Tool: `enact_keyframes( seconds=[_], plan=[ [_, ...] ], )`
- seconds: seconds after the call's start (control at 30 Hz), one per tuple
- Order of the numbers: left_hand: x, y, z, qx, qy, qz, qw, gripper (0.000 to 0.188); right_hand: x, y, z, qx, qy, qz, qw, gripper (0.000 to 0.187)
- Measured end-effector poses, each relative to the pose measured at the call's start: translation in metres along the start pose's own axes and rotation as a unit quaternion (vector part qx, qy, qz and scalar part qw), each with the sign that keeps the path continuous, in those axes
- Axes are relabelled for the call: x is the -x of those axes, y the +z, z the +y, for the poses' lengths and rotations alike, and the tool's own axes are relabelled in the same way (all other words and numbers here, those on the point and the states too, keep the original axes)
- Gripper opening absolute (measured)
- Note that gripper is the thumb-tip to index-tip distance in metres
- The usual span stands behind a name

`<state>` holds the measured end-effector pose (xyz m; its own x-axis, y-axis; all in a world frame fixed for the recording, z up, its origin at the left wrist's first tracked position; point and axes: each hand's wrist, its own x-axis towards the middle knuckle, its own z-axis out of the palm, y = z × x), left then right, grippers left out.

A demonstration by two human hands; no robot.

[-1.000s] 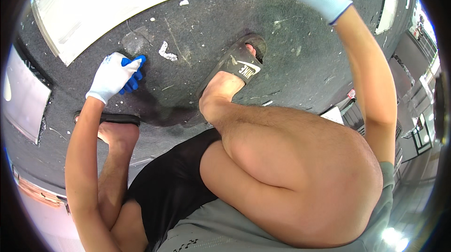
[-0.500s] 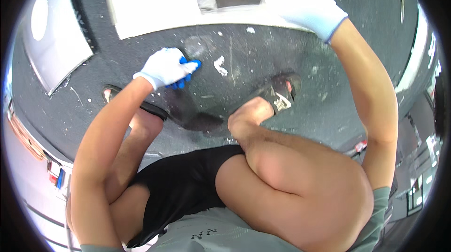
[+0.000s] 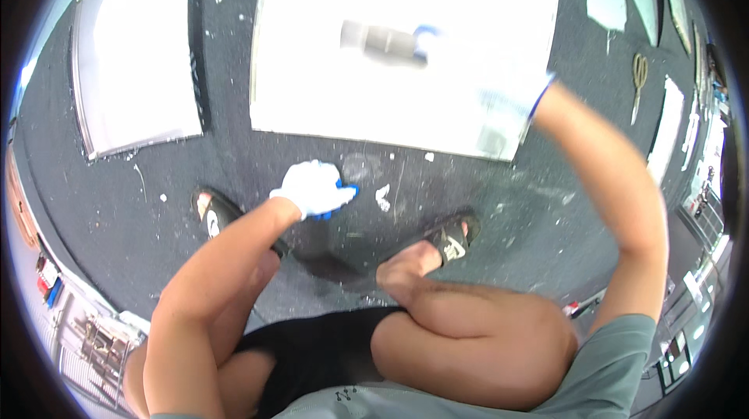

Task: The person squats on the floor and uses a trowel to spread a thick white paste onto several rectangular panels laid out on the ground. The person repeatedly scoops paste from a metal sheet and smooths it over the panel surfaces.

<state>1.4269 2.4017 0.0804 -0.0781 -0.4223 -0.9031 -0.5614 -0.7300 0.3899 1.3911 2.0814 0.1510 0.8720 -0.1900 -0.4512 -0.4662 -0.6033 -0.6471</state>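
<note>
- The person's gloved right hand (image 3: 476, 64) grips a flat grey tool (image 3: 378, 40), blurred, jutting out leftward past the blue fingertips.
- Beneath that hand lies a white panel (image 3: 328, 99); from where I stand, I can't tell whether the tool touches it.
- The gloved left hand (image 3: 312, 189), just short of the panel's near edge, is curled narrow, thumb against fingers.
- Just right of the left hand, a white scrap (image 3: 382, 198) lies on the dark floor (image 3: 441, 193).
- Scissors (image 3: 637, 92) lie right of the right hand.
</note>
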Motion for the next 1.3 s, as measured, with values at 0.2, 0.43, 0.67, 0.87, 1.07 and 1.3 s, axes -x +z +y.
enact_keyframes(
  seconds=[0.2, 0.43, 0.67, 0.87, 1.07, 1.3],
  plan=[
    [-0.004, 0.003, -0.001, -0.021, -0.021, -0.014, 0.999, 0.053, -0.026, 0.023, 0.007, 0.302, -0.033, -0.076, 0.95, 0.039],
    [-0.003, 0.001, 0.003, -0.022, -0.032, -0.014, 0.999, 0.053, -0.14, -0.116, 0.045, 0.321, 0.029, 0.199, 0.926, 0.032],
    [-0.004, -0.002, 0.004, -0.027, -0.04, -0.03, 0.998, 0.054, -0.154, -0.149, 0.056, 0.295, -0.066, 0.305, 0.903, 0.029],
    [-0.003, 0.001, 0.002, -0.008, -0.037, -0.014, 0.999, 0.056, -0.13, -0.057, 0.057, 0.416, -0.055, 0.204, 0.884, 0.028],
    [-0.004, -0.003, 0.002, -0.002, -0.032, -0.043, 0.999, 0.055, 0.028, 0.04, 0.043, 0.385, -0.163, 0.087, 0.904, 0.03],
    [-0.008, 0.001, -0.001, -0.01, -0.031, -0.038, 0.999, 0.054, 0.093, 0.041, 0.021, 0.158, 0.013, -0.024, 0.987, 0.024]
  ],
)
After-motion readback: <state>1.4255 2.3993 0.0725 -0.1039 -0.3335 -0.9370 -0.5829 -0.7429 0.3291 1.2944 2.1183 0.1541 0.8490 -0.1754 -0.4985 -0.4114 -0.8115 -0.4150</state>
